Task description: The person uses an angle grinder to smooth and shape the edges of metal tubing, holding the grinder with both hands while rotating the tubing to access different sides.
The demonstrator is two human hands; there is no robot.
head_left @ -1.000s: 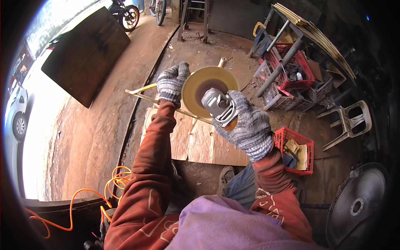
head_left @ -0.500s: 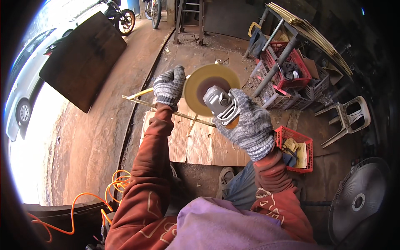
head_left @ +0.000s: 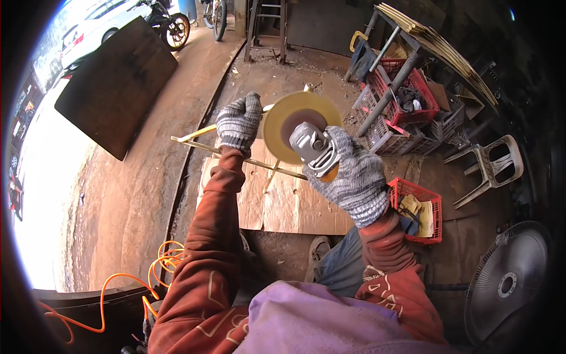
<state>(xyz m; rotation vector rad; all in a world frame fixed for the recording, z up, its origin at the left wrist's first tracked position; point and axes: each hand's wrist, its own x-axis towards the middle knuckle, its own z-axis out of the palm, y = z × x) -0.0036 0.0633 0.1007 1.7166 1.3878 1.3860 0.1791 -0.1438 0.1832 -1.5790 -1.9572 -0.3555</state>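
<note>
A grey-and-white striped knit glove covers my left hand [head_left: 239, 124], its fingers closed round a bar of a thin, gold-coloured metal frame [head_left: 274, 167]. In my right hand [head_left: 358, 177], gloved the same way, is an angle grinder [head_left: 312, 144] with a silver head. Its broad yellow disc [head_left: 275, 133], blurred toward the middle, lies over part of the frame, just right of my left hand. Whether the disc touches the metal is hidden. Below the frame, a sheet of cardboard [head_left: 283, 209] covers the ground before my feet.
To the right stand a red basket [head_left: 437, 219] with yellow pieces, stacked crates [head_left: 421, 109], a plastic chair [head_left: 489, 162] and a fan [head_left: 507, 285]. Long gold-coloured bars [head_left: 430, 35] rest on a rack. An orange hose [head_left: 118, 275] coils at lower left; a dark board [head_left: 118, 88] leans beyond.
The silver car at the far left has gone from beside the board, and a white car shows farther back. The grinder's disc has shifted slightly right; my left hand is nearly still.
</note>
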